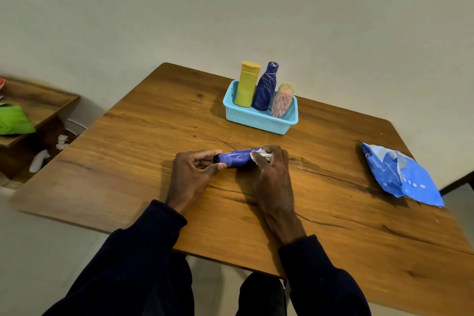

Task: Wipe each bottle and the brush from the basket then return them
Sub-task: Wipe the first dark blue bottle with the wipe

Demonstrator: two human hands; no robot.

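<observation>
At the middle of the wooden bench (143,131), the left hand (191,174) pinched a scribbled blue plastic bottle (237,159) sideways in its grip; the right hand (273,177) gripped what looked like a white wipe (263,154) against the bottle's other end.

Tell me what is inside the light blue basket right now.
A yellow bottle, a dark blue bottle and a pink item stand in the basket. Its front wall hides their bases and the basket floor.

Your wooden table (143,136) stood central, cream wall (230,7) rose at twelve o'clock, low wooden shelf (38,105) sat at nine o'clock, pale floor (38,238) showed at seven.
</observation>
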